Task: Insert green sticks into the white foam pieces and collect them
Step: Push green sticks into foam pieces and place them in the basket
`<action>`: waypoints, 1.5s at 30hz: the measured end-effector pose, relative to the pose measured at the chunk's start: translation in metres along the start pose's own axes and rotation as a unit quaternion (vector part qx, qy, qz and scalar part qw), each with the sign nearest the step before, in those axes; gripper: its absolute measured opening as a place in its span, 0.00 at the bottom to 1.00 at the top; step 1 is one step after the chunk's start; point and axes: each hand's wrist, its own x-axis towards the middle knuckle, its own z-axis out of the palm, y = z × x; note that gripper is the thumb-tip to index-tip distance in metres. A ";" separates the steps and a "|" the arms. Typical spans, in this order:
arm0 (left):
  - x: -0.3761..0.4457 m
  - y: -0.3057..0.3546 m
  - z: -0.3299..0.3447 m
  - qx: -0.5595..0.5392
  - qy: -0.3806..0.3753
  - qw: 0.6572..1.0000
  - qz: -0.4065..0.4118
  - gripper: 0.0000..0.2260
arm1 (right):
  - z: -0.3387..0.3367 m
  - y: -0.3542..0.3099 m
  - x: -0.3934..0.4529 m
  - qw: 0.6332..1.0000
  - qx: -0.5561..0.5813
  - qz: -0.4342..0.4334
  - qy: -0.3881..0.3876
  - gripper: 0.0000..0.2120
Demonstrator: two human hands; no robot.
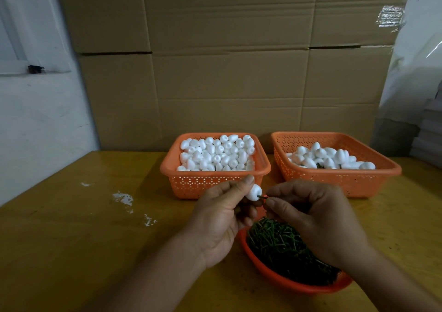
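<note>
A white foam piece (254, 192) is held above the table's near middle, pinched between the thumb and fingers of the left hand (221, 218), with its hole turned to the right so that it faces the other hand. A short green stick (262, 197) is pinched at its end by the thumb and forefinger of the right hand (318, 218), and its tip is set at, or just inside, the hole; how deep it sits cannot be told. The two hands are raised close together at the same height, wrists bent inward, the remaining fingers of both curled loosely, which appears to keep stick and hole in one line for the push.

Directly beneath the hands, at the near edge, a red bowl (275, 273) heaped with green sticks is kept within a short reach of the right hand. Farther back, a basket (215, 182) on the left is filled with bare foam pieces, presumably the supply. To its right a second basket (339, 180) is partly filled with foam pieces among which dark stems show, so finished ones are probably collected there. All rests on a yellow table (95, 228) before a wall of cardboard boxes (227, 72).
</note>
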 end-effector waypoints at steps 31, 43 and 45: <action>0.000 -0.009 0.001 0.133 0.021 0.978 0.162 0.16 | 0.012 0.001 -0.004 0.995 -0.091 -0.032 0.038 0.05; -0.006 -0.008 0.005 0.203 -0.011 0.954 0.220 0.11 | 0.011 0.000 -0.002 0.996 -0.030 -0.050 0.063 0.07; -0.006 -0.008 0.004 0.212 -0.014 0.951 0.224 0.11 | 0.011 0.001 -0.002 0.997 -0.029 -0.055 0.055 0.05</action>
